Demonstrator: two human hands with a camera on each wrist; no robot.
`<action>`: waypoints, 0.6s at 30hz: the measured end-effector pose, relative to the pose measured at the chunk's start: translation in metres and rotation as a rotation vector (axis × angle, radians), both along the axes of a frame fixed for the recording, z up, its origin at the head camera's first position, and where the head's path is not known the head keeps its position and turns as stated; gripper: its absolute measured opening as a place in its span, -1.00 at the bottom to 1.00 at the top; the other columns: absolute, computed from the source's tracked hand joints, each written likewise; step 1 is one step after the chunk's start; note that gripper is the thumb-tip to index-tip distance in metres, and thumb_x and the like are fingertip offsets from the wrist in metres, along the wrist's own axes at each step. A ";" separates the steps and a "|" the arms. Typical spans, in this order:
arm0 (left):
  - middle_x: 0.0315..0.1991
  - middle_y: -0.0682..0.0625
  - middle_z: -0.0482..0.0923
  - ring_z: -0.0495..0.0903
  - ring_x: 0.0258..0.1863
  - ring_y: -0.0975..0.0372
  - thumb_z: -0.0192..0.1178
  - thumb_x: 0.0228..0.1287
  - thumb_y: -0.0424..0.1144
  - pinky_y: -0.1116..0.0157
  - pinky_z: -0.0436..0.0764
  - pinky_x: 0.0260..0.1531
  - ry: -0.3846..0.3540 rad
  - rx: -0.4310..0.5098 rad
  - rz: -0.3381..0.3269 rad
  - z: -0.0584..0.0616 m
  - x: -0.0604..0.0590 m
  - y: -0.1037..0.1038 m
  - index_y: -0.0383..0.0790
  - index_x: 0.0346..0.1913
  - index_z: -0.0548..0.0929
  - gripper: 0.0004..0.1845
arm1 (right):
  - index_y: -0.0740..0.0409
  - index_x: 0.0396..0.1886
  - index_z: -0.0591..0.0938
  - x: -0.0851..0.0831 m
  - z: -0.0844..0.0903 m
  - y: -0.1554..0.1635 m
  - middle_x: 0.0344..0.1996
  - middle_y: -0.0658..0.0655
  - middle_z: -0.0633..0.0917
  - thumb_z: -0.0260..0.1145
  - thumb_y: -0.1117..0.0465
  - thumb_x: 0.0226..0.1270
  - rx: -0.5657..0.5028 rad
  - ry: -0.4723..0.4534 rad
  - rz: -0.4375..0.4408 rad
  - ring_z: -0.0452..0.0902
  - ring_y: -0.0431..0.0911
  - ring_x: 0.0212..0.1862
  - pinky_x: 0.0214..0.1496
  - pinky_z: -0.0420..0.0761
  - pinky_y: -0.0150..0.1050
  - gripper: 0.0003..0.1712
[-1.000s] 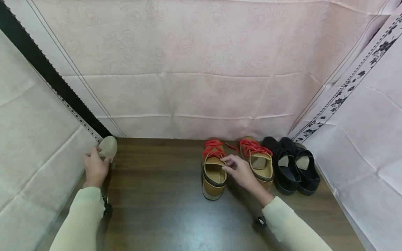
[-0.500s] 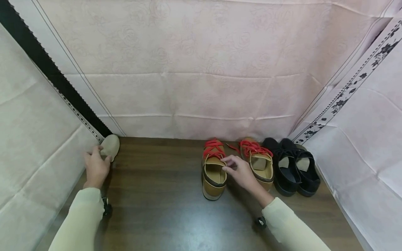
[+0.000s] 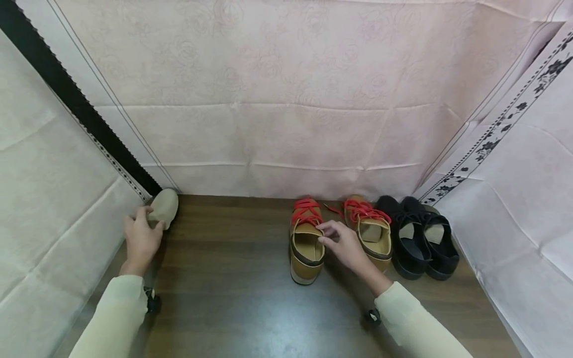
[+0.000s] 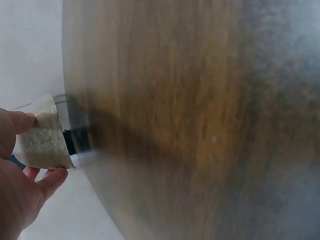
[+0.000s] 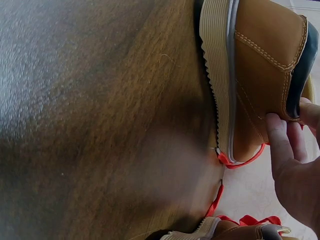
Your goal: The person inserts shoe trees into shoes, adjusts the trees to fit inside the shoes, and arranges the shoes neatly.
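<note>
At the far left of the head view, my left hand [image 3: 141, 241] grips a pale beige, rounded piece [image 3: 164, 206] between thumb and fingers. The left wrist view shows that piece [image 4: 45, 137] with a rough, curved surface; its kind is unclear. My right hand [image 3: 343, 247] pinches the collar of a tan shoe [image 3: 304, 266] with red laces. In the right wrist view, fingertips press the outer side of this shoe [image 5: 265, 65], and the thumb is partly hidden. The matching tan shoe [image 3: 376, 233] stands just right of it.
Two black shoes [image 3: 409, 251] stand at the right beside the tan pair, near the white right wall covering [image 3: 519, 199]. A patterned pale covering [image 3: 268, 139] rises behind the dark wooden floor [image 3: 224, 278]. Another pale covering [image 3: 53, 209] borders the left side.
My left hand has shifted a little to the right with the beige piece, away from the left wall covering. The right hand and the tan shoe have stayed nearly still.
</note>
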State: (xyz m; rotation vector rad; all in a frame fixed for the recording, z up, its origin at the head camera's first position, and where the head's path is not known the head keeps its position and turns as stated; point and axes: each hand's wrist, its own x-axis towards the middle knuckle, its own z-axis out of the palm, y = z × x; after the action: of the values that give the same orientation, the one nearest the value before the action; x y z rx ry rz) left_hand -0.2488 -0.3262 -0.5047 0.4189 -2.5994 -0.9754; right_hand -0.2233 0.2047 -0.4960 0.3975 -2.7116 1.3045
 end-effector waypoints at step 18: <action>0.24 -0.47 0.26 0.44 0.11 -0.44 0.34 0.38 -0.27 -0.37 0.48 0.00 0.080 -0.047 -0.073 0.018 0.018 0.042 -0.22 0.37 0.44 -0.45 | -0.05 0.12 0.75 0.001 -0.001 0.002 -0.27 0.03 0.68 0.51 0.28 0.29 -0.016 0.041 0.032 0.68 -0.12 -0.16 0.01 0.72 -0.07 -0.59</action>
State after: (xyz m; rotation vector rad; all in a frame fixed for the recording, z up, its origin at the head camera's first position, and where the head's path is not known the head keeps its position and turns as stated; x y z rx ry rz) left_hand -0.2308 -0.2841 -0.4870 0.2692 -2.5755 -0.9331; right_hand -0.2227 0.2064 -0.4969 0.4619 -2.6709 1.3097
